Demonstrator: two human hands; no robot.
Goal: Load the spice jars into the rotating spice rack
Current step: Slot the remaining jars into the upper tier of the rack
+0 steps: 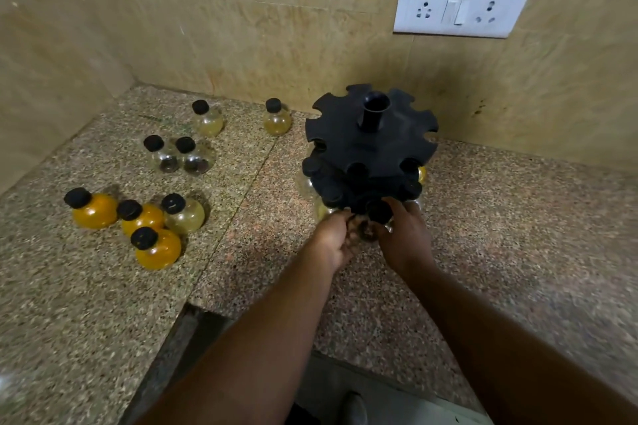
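Note:
The black rotating spice rack (371, 145) stands on the granite counter near the back wall. Its top tier is notched and bare; the lower tier holds several round jars with black caps. At the rack's near lower edge, my left hand (336, 240) and my right hand (405, 238) both grip a clear jar with a black cap (378, 212), its body mostly hidden between my fingers. Loose jars lie to the left: three orange ones (95, 210), a pale yellow one (183, 214), two clear ones (179, 157) and two more pale yellow ones (276, 117) by the wall.
A white socket and switch plate (459, 9) is on the tiled wall above the rack. The counter (500, 217) has a cut-out corner at its front edge (193, 314), with floor below. A side wall closes the left.

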